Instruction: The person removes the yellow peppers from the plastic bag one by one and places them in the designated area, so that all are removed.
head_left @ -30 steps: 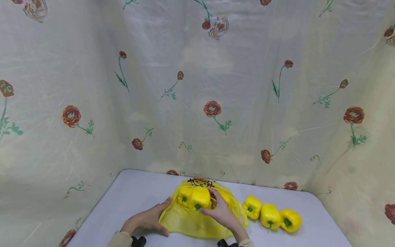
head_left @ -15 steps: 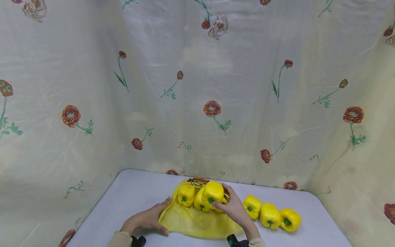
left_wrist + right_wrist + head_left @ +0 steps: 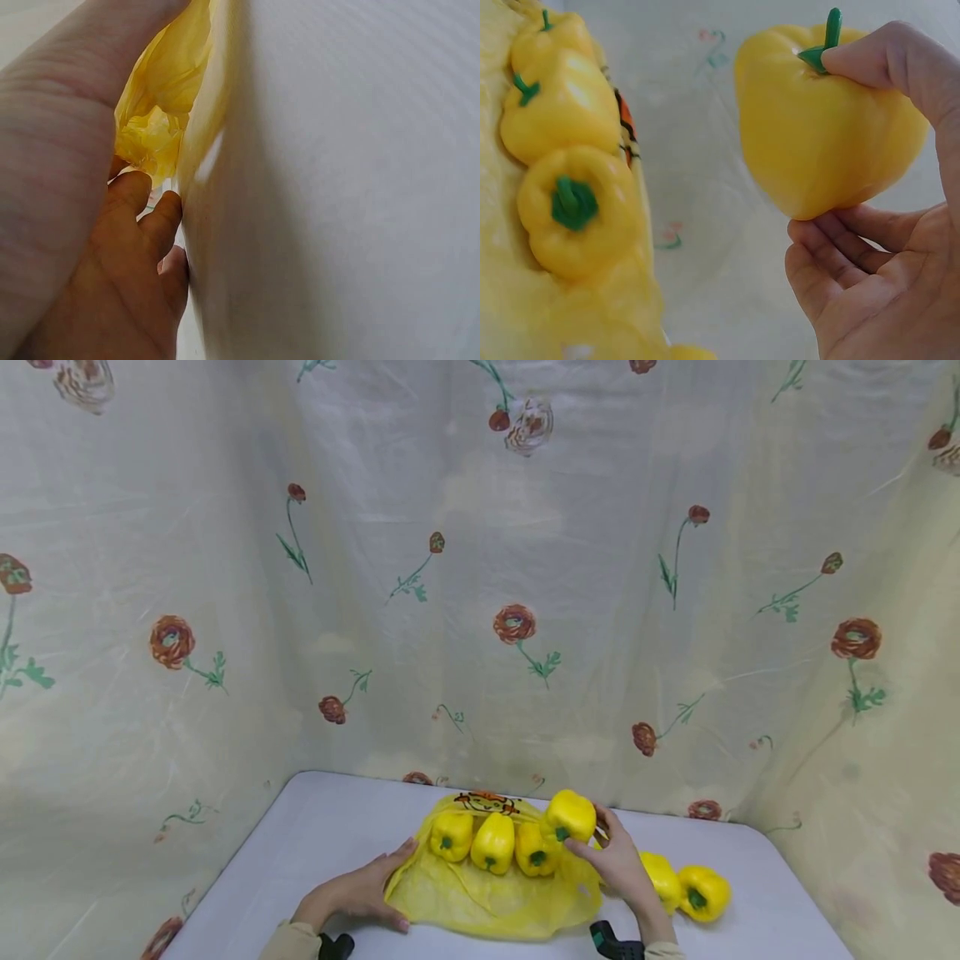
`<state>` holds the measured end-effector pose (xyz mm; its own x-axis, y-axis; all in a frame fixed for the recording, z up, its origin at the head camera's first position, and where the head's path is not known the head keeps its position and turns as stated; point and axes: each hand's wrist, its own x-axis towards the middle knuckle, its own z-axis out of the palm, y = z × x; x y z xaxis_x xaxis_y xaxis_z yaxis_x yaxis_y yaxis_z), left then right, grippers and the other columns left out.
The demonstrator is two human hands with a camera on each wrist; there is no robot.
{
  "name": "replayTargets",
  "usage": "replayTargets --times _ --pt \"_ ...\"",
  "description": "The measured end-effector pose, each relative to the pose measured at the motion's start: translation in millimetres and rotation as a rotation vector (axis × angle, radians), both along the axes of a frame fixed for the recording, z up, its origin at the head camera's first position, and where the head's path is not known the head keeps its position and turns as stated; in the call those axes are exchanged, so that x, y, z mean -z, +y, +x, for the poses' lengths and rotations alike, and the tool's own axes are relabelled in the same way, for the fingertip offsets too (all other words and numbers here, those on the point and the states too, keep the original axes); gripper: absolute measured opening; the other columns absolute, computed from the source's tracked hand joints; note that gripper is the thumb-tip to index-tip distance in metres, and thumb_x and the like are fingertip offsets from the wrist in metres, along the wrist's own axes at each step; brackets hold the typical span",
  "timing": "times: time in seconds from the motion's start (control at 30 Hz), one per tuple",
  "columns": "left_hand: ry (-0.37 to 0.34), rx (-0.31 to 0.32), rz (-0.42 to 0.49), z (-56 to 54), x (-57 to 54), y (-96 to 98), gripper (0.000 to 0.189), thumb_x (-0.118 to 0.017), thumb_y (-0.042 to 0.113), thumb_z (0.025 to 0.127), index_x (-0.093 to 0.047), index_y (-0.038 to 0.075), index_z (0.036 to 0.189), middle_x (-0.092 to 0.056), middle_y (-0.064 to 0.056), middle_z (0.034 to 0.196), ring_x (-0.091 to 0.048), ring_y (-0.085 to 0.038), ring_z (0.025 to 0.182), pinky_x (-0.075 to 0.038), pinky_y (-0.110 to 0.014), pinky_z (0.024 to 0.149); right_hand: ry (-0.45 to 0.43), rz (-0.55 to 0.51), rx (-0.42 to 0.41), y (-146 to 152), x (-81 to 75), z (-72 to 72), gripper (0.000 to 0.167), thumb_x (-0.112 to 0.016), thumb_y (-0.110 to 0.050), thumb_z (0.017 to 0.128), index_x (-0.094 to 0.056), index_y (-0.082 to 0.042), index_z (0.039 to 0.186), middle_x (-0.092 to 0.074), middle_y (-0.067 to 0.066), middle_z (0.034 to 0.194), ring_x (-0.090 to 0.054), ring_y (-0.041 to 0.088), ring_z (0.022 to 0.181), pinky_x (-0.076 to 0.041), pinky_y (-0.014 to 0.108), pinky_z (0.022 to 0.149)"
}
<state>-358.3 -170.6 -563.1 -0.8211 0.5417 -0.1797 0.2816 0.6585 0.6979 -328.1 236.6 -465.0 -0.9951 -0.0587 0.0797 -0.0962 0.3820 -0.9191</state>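
My right hand (image 3: pixel 618 860) holds a yellow bell pepper (image 3: pixel 568 816) above the right side of a thin yellow plastic bag (image 3: pixel 480 906). In the right wrist view, the thumb presses by the green stem of this bell pepper (image 3: pixel 817 142) and the fingers support it underneath. Three more yellow peppers (image 3: pixel 493 843) lie in a row at the bag, below its printed face; whether they are inside or on top I cannot tell. My left hand (image 3: pixel 367 887) rests at the bag's left edge with thumb and fingers spread. The left wrist view shows its fingertips (image 3: pixel 169 210) beside the crumpled bag (image 3: pixel 161 67).
Two yellow peppers (image 3: pixel 705 893) stand right of my right forearm; another near them is mostly hidden behind the right hand. All this is on a white table (image 3: pixel 337 818), enclosed at the back and sides by a flowered curtain (image 3: pixel 420 652).
My right hand has lifted the pepper and carried it rightward, from the row at the bag to over the bag's right side. The left hand stays put.
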Motion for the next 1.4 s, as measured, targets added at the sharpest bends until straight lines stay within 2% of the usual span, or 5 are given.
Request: replayTargets --times 0.23,0.57,0.87,1.2,1.4 --pt "-0.018 -0.011 -0.003 -0.5 1.0 0.7 0.123 -0.083 0.051 0.068 -0.006 0.015 0.156 -0.007 -0.009 0.163 -0.014 -0.043 0.147 -0.014 -0.062 0.118 -0.048 0.055 0.08 26 -2.8 3.6 0.098 -0.073 -0.041 0.084 -0.014 -0.002 0.152 -0.021 0.023 0.156 -0.025 0.039 0.142 -0.023 0.053 0.119" --pt "-0.037 -0.024 0.004 1.7 -1.3 1.8 0.122 -0.083 0.051 0.068 -0.006 0.018 0.157 -0.008 -0.008 0.163 -0.014 -0.045 0.146 -0.016 -0.064 0.117 -0.082 0.086 0.155 55 -2.4 6.8 0.103 -0.07 -0.045 0.085 -0.006 0.0 0.153 -0.014 0.027 0.158 -0.017 0.043 0.145 -0.022 0.055 0.119" --pt "-0.019 -0.012 -0.002 0.6 -1.7 1.3 0.122 -0.082 0.051 0.068 -0.006 0.014 0.156 -0.008 -0.01 0.163 -0.014 -0.043 0.147 -0.015 -0.062 0.118 -0.079 0.027 0.228 88 1.0 14.6 0.101 -0.07 -0.039 0.088 -0.004 0.001 0.153 -0.013 0.028 0.158 -0.015 0.042 0.146 -0.02 0.053 0.12" --pt "-0.018 -0.014 0.002 -0.3 1.5 0.2 0.123 -0.083 0.051 0.068 -0.006 0.014 0.156 -0.008 -0.011 0.163 -0.014 -0.047 0.145 -0.015 -0.064 0.117 -0.129 0.023 0.354 113 5.5 22.4 0.108 -0.067 -0.046 0.087 0.004 0.003 0.152 -0.005 0.031 0.158 -0.014 0.046 0.144 -0.019 0.054 0.119" --pt "-0.009 -0.014 0.003 -0.3 2.2 0.3 0.124 -0.083 0.051 0.067 -0.005 0.015 0.156 -0.008 -0.011 0.163 -0.013 -0.047 0.145 -0.014 -0.064 0.117 -0.127 0.016 0.441 130 12.0 27.2 0.11 -0.067 -0.046 0.086 0.004 0.005 0.151 -0.005 0.033 0.156 -0.015 0.049 0.142 -0.02 0.055 0.119"
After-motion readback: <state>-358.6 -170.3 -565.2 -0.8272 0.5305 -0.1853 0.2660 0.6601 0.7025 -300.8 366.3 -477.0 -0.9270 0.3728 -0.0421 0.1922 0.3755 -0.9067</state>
